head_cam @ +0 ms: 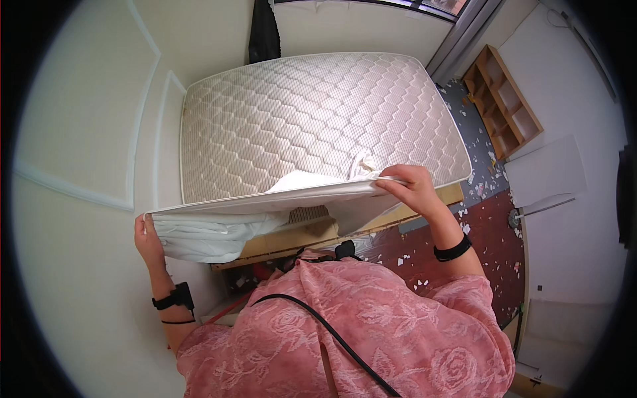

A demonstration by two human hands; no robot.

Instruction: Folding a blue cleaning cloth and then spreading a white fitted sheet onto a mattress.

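Note:
A white cloth (209,236), perhaps a bed sheet, is stretched by one edge between my two hands, its lower part hanging in folds. My left hand (149,244) grips the edge's left end close to the wall. At the other side, my right hand (412,186) pinches the same edge between thumb and fingers. Beyond the taut edge lies a bare quilted mattress (308,114), and a crumpled part of the cloth rests on its near side. The mattress's near edge is mostly hidden behind the cloth. Under it shows a wooden bed base (293,241).
A panelled wall (79,114) borders the bed on the left. A dark curtain (265,32) hangs at the back. On the right, a wooden shelf unit (502,102) leans by the wall, and white scraps litter the dark red floor (477,248).

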